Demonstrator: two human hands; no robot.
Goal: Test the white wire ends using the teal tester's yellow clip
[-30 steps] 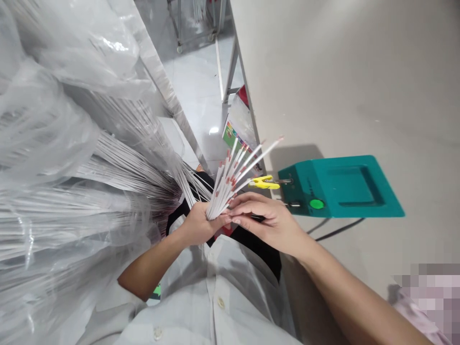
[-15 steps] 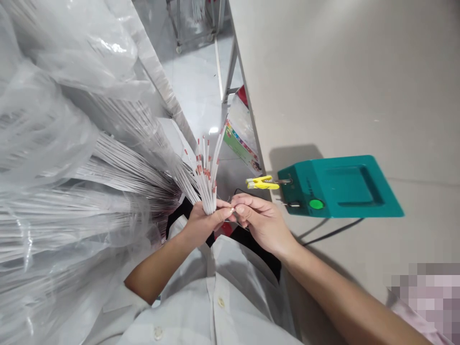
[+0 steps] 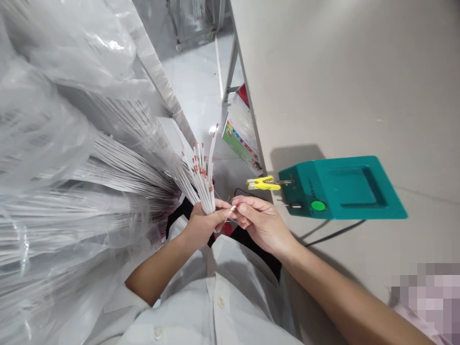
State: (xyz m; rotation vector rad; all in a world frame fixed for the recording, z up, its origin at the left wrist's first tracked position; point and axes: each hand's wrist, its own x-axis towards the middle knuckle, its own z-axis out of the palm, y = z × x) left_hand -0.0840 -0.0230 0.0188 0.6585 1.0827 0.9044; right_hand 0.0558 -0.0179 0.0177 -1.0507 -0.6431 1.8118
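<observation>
A bundle of thin white wires [image 3: 203, 189] with reddish tips stands up out of my left hand [image 3: 199, 226], whose fingers are wrapped round it. Between my left thumb and my right fingertips shows a short white wire end [image 3: 233, 208] with a bit of red. My right hand [image 3: 265, 221] pinches this end with thumb and forefinger, and its other fingers are curled under. Both hands almost touch, in front of my shirt. To the right of them a yellow clip [image 3: 265, 183] sticks out from a teal box [image 3: 359, 187] with a green button [image 3: 318, 206].
On the left lie many white wire bundles [image 3: 125, 158] under clear plastic [image 3: 43, 120]. The grey table [image 3: 323, 86] carries the teal box, with a black cable [image 3: 334, 233] beside it. A printed carton [image 3: 240, 139] is below the table edge. A pixelated patch covers the lower right.
The wire bundle's tips have shifted slightly left and down. More of the white wire end shows between my fingertips, and the right hand has moved very little.
</observation>
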